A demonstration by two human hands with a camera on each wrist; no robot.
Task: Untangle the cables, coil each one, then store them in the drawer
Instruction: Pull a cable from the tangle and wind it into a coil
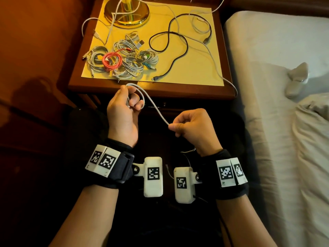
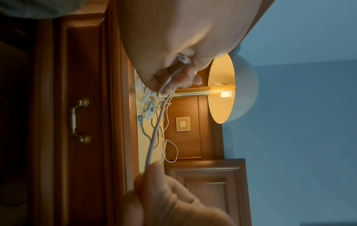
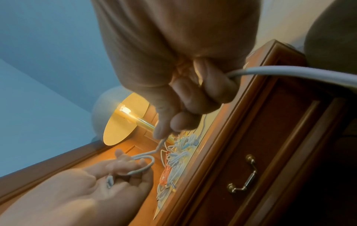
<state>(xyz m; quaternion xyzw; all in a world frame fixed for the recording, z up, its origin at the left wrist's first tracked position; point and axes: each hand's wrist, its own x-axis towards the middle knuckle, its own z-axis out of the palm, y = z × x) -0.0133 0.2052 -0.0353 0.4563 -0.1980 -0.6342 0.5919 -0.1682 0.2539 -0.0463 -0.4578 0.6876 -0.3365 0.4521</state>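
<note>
A white cable point(image 1: 154, 107) runs between both hands in front of the nightstand. My left hand point(image 1: 124, 102) grips its plug end and a small loop of it point(image 3: 142, 166). My right hand point(image 1: 185, 124) pinches the same cable point(image 2: 152, 146) further along, fingers curled round it; the rest trails past the wrist point(image 3: 289, 71). On the yellow mat point(image 1: 195, 68) lie several coiled white cables and a coiled red cable point(image 1: 112, 62). A loose black cable point(image 1: 178, 49) and long loose white cables point(image 1: 211, 56) sprawl to the right. The drawer point(image 3: 270, 152) below is closed, with a brass handle point(image 2: 77, 120).
A brass lamp base point(image 1: 127, 12) stands at the back of the nightstand point(image 1: 160, 90), its lit shade point(image 2: 228, 88) above. A bed with white sheets point(image 1: 284, 122) lies to the right. A wooden wall panel point(image 1: 35, 50) is on the left.
</note>
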